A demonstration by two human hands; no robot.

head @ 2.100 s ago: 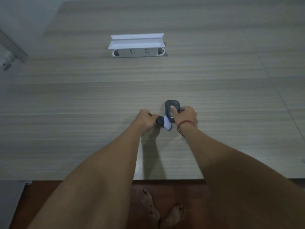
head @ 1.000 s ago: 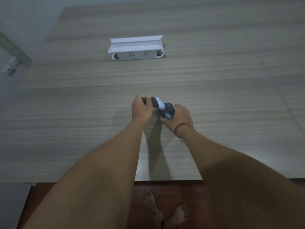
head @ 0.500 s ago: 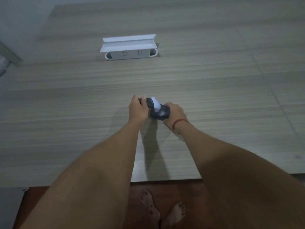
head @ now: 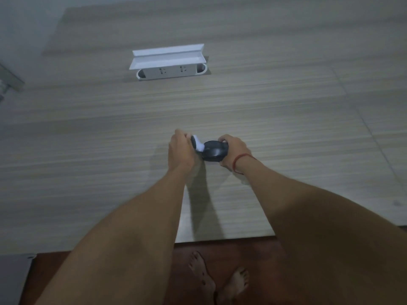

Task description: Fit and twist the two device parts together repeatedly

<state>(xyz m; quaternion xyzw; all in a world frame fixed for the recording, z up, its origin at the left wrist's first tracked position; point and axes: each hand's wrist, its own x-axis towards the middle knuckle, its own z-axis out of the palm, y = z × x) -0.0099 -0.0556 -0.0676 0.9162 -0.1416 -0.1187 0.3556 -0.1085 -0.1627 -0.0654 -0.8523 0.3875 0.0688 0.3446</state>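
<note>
My right hand (head: pixel 234 151), with a red string round its wrist, grips a dark rounded object like a computer mouse (head: pixel 214 150) just above the wooden table (head: pixel 88 150). My left hand (head: pixel 179 150) holds a small dark tool with a white tip (head: pixel 197 144), and that tip touches the mouse's left side. Both hands sit close together near the table's middle. The fingers hide much of the tool.
A white pop-up socket box (head: pixel 168 62) with its lid raised stands at the back of the table. The table's near edge runs below my forearms, with a reddish floor (head: pixel 253 256) and bare feet (head: pixel 220 280) beneath. A grey wall lies at the left.
The mouse has turned in my right hand from lying along the table to tilted on its side. My left hand has kept the white-tipped tool against it, shifting a little.
</note>
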